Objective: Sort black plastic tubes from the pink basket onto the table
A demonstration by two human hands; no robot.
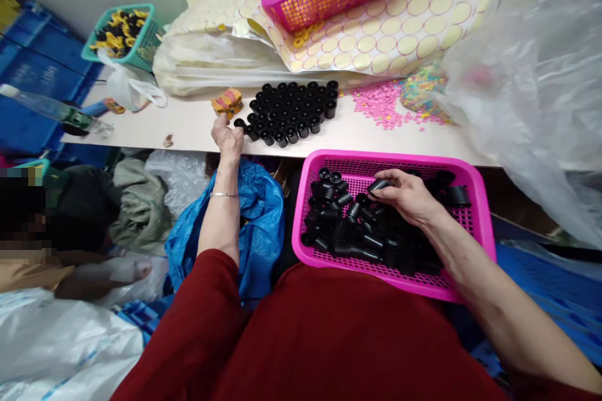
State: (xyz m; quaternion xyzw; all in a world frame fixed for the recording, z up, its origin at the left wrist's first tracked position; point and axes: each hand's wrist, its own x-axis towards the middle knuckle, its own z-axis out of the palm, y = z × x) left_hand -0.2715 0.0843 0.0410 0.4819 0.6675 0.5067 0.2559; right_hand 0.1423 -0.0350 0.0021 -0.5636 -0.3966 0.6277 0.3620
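While the right hand (408, 195) pinches a black cylinder (379, 186) over the pink basket (390, 156), axis tipped off vertical, the upright cylinder cluster (294, 108) lies ahead-left on the desk (188, 128). Left hand (229, 139) is nearer, at the cluster's left end; can't tell if its fingers grip.
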